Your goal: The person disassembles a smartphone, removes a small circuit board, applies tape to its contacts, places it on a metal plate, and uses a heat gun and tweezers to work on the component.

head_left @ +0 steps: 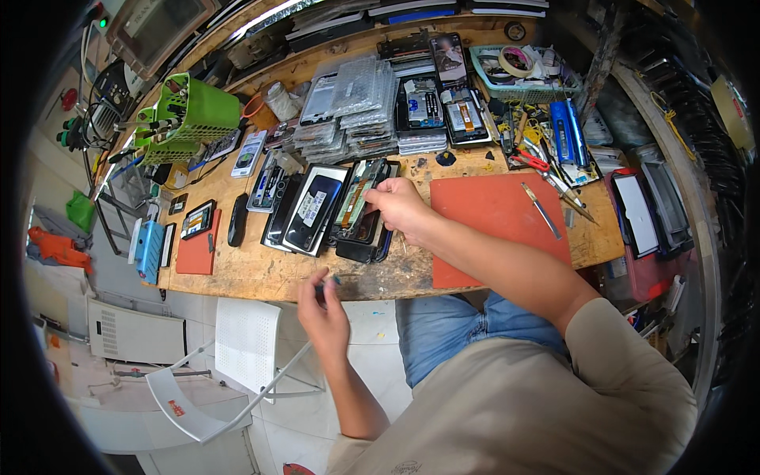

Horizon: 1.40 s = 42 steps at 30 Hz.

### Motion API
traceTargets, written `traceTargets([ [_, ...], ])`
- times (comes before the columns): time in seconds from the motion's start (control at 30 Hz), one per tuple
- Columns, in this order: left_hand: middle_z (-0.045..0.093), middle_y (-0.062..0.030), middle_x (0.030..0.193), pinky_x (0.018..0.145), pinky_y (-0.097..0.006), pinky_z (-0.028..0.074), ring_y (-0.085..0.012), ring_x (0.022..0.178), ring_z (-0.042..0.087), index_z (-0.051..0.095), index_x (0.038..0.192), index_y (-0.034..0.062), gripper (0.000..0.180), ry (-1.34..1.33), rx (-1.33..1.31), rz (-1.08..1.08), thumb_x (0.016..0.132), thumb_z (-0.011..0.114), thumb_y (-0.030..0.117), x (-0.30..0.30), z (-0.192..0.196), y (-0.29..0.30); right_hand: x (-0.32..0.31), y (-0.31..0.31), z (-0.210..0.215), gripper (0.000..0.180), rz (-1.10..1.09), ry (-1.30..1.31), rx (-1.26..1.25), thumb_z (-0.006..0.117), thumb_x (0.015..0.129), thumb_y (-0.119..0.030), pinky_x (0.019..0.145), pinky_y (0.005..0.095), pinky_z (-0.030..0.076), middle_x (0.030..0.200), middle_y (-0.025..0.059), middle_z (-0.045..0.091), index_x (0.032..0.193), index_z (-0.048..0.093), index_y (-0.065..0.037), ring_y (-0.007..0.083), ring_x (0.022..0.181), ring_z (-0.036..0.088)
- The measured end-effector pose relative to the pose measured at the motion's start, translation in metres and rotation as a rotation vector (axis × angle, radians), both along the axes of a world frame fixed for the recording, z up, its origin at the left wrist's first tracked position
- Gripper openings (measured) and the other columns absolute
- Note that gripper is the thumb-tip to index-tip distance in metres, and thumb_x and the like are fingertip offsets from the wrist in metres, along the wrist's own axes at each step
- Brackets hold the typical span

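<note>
My right hand (398, 207) reaches across the bench, its fingers closed on the edge of an opened phone (353, 199) whose green board and orange-brown ribbon cable show. This phone rests tilted on other dark phone parts. Just off the bench's front edge, my left hand (324, 317) is raised with fingers curled. A small dark thing with a teal end (336, 280) pokes out by its fingertips, too little of it showing to name. Left of the opened phone, a dark blue phone with a white label (316, 202) lies on a stack of phones.
A red mat (491, 229) carries a knife-like metal tool (541, 210). Behind are bagged screens in stacks (356, 107), a green basket (198, 111), and a tray of tape rolls (483, 67). Pliers and hand tools (538, 158) crowd the right. A white chair (247, 340) stands below.
</note>
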<state>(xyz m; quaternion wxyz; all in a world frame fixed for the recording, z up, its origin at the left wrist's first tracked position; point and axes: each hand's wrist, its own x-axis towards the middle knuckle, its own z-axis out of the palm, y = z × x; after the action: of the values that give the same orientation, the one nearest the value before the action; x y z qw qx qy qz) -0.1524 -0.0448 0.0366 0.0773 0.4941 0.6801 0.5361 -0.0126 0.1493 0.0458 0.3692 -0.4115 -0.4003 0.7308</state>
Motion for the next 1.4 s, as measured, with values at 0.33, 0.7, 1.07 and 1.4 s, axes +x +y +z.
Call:
traceTargets([
  [0.33,0.069,-0.0029,0.092,0.067,-0.023,0.049,-0.0083,0.073,0.058,0.070,0.113,-0.0029,0.016,-0.474,-0.231,-0.099,0.102,0.072,0.008,0.037,-0.043,-0.046,0.026,-0.011,0.009,0.027,0.017,-0.191,0.270,0.073,0.092,-0.014,0.057,0.0319,0.048,0.084,0.0082,0.073,0.109,0.070,0.007,0.0115,0.065,0.062],
  [0.7,0.072,-0.0076,0.098,0.070,-0.026,0.056,-0.0119,0.082,0.068,0.065,0.113,-0.0032,0.011,-0.522,-0.110,-0.392,0.105,0.063,0.004,0.103,-0.018,-0.007,0.218,-0.029,0.012,0.031,0.411,-1.001,0.944,0.066,0.098,-0.012,0.081,0.0439,0.053,0.091,0.0123,0.070,0.128,0.064,-0.005,0.0298,0.083,0.067],
  [1.07,0.060,-0.0040,0.095,0.079,-0.026,0.051,-0.0116,0.088,0.060,0.066,0.102,-0.0011,0.005,-0.341,-0.054,-0.691,0.100,0.070,0.001,0.161,0.000,0.051,0.219,-0.111,0.005,0.023,0.033,-0.349,0.834,0.072,0.101,-0.021,0.076,0.0384,0.056,0.096,0.0113,0.073,0.112,0.069,-0.001,0.0246,0.085,0.071],
  [1.4,0.065,-0.0025,0.097,0.079,-0.025,0.052,-0.0087,0.086,0.062,0.050,0.133,0.0020,0.042,-0.728,-0.201,-0.741,0.098,0.071,-0.005,0.157,-0.013,0.005,0.195,-0.151,-0.016,0.034,-0.169,-0.047,0.678,0.074,0.095,-0.001,0.073,0.0304,0.059,0.090,0.0067,0.071,0.127,0.061,0.000,0.0130,0.081,0.070],
])
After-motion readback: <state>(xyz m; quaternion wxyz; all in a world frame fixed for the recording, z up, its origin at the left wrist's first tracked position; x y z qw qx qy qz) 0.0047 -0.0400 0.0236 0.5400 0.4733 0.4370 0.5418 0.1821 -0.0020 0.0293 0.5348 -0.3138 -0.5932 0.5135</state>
